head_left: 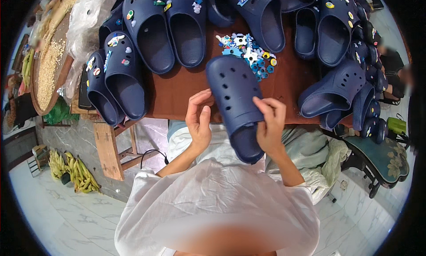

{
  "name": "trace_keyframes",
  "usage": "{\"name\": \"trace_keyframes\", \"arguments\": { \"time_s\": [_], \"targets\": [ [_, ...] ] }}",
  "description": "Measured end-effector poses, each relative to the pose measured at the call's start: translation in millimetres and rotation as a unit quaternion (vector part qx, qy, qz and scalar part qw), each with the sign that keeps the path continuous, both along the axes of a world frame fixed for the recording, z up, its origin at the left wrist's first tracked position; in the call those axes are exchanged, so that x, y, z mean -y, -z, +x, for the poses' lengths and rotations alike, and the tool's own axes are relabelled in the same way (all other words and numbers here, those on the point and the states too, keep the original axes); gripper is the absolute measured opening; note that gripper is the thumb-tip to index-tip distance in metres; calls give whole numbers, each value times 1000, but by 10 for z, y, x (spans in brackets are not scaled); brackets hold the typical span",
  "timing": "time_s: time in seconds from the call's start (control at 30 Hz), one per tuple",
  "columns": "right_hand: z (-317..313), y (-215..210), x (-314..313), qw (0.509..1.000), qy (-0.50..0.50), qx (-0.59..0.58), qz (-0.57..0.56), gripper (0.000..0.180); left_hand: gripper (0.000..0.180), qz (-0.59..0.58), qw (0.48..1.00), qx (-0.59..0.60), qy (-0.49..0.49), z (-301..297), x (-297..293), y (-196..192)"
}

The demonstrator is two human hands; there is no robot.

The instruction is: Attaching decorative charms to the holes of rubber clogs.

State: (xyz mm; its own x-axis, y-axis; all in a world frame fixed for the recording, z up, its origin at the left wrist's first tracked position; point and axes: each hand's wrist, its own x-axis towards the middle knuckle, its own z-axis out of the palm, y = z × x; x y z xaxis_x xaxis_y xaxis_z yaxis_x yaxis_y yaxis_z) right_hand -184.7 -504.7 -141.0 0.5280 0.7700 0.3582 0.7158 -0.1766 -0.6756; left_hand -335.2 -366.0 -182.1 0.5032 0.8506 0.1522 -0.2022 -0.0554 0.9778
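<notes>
A plain navy blue clog (234, 89) with holes in its upper hangs over the near edge of the table, toe pointing away from me. My right hand (271, 123) grips it at the right side, thumb and fingers on the upper and rim. To its left, my left hand (199, 120) is raised, holding nothing, with thumb and fingers apart and bent; its fingertips come close to the clog's side. Just beyond the toe lies a pile of small shoe charms (248, 52) in blue, white and yellow.
Decorated navy clogs (153, 38) line the table's left side, and a clog without charms (333, 89) rests at right. Brown cloth (177, 94) covers the table. At far left are a basket of pale grains (51, 74) and bananas (82, 174) on the floor. A chair (377, 156) stands right.
</notes>
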Motion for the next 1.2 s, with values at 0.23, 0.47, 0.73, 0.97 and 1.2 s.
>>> {"name": "trace_keyframes", "arguments": {
  "time_s": [0.23, 0.47, 0.73, 0.97, 1.2],
  "targets": [
    [-606, 308, -222, 998, 14, -52, -21, 52, 32, 33, 997, -68, 11, -178, -40, -76],
    [-722, 452, -335, 991, 54, -125, 15, 49, 27, 154, 985, -79, -16, -333, 28, -395],
    [-684, 296, -288, 974, 41, -221, -14, 49, 20, 113, 988, -51, 90, -434, 278, -394],
    [-176, 100, -156, 964, -100, -240, -62, 41, 15, 152, 977, -111, 106, -397, 269, -393],
    [529, 240, -737, 995, -73, 19, -65, 21, 14, -166, 969, -93, 161, -496, 512, 66]
  ]
}}
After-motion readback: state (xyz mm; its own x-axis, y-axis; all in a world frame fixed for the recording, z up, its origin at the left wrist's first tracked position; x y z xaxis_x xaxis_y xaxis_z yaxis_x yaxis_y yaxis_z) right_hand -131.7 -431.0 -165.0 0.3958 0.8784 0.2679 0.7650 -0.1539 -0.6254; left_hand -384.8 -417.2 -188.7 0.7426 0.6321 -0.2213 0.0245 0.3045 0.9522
